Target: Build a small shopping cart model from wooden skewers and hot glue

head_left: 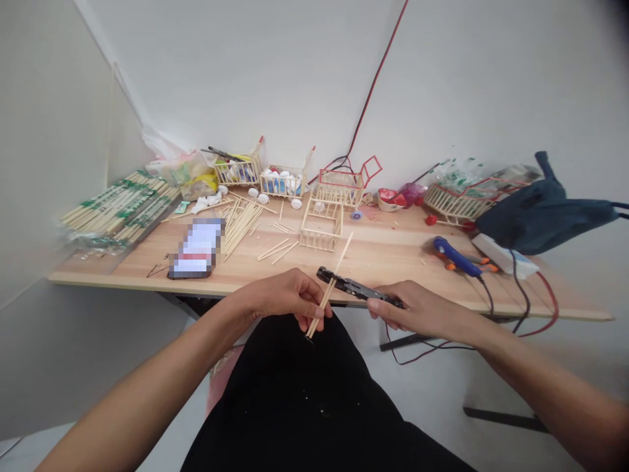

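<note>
Over my lap, just off the table's front edge, my left hand (289, 295) pinches thin wooden sticks (346, 252), one longer than the other. My right hand (420, 309) is closed round the handles of black pliers (361, 289). The pliers' head lies across the longer stick, above my left fingers; whether its jaws are closed on the wood cannot be made out. Straight ahead on the table stands a small open frame of sticks (319, 240). Loose sticks (243, 226) lie in a pile to its left, with shorter cut pieces (278, 251) between.
Small stick-built carts (282, 183) line the wall, some filled with white and blue bits. Packaged chopsticks (122, 206) and a phone (196, 248) lie left. At right are a blue glue gun (457, 257), its cords, a white power strip (506, 257) and dark cloth (535, 213).
</note>
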`<state>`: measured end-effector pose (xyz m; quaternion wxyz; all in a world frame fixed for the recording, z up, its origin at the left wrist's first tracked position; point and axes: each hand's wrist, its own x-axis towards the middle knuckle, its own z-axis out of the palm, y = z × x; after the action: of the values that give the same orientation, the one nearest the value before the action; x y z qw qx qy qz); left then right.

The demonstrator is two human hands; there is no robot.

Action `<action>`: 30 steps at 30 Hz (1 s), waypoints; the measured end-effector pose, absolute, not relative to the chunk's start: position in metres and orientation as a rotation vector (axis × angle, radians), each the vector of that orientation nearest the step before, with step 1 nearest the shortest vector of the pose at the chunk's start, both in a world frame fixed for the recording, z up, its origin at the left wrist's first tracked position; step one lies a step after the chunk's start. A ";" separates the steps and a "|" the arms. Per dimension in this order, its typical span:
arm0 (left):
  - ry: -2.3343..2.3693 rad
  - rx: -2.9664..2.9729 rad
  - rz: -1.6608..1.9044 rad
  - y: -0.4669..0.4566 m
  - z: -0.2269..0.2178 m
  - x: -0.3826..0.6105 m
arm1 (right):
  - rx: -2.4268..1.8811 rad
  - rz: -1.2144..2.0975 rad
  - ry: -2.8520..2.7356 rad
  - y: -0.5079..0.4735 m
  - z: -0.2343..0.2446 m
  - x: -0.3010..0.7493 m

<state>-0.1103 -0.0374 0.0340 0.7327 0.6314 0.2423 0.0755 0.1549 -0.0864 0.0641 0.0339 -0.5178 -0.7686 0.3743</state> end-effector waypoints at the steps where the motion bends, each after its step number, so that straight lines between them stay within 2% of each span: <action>1: 0.535 1.384 0.165 -0.037 0.034 -0.110 | -1.594 1.134 -2.364 -0.087 0.063 0.155; 10: 0.543 1.376 0.186 -0.024 0.032 -0.091 | -1.694 0.967 -2.363 -0.081 0.053 0.164; 23: 0.636 1.389 0.235 0.000 0.007 -0.047 | -1.909 0.592 -2.406 -0.062 0.037 0.195; 30: 0.690 1.467 0.260 -0.001 0.012 -0.048 | -1.918 0.660 -2.369 -0.059 0.031 0.192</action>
<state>-0.0483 -0.0009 0.0117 0.6815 0.6538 0.3077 0.1159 0.1925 -0.0586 0.0309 0.0114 -0.6148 -0.7597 0.2115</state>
